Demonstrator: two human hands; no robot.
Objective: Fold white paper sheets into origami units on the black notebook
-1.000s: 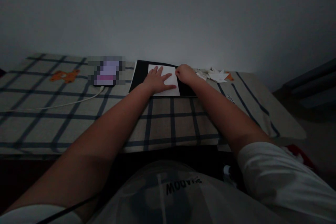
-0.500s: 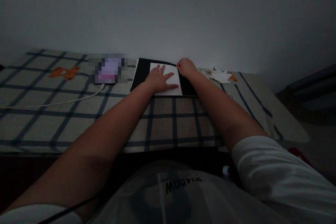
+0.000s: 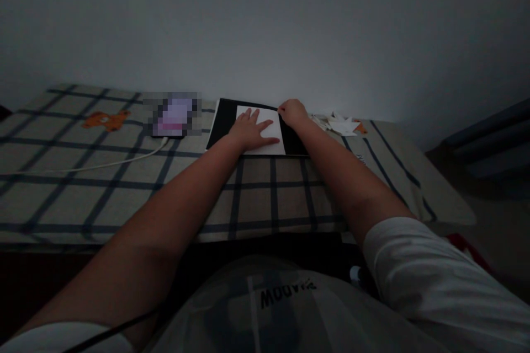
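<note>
The left hand point(image 3: 248, 133) spreads over white paper point(image 3: 269, 131), the right hand point(image 3: 293, 113) pinched together; shirt lettering point(image 3: 287, 292) ends "ADOW".

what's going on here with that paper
The person's left hand lies spread on a white sheet, which rests on a black board. The right hand, fingers curled, is at the sheet's far right corner; whether it grips is unclear. A phone lies to the left, white paper pieces to the right.
</note>
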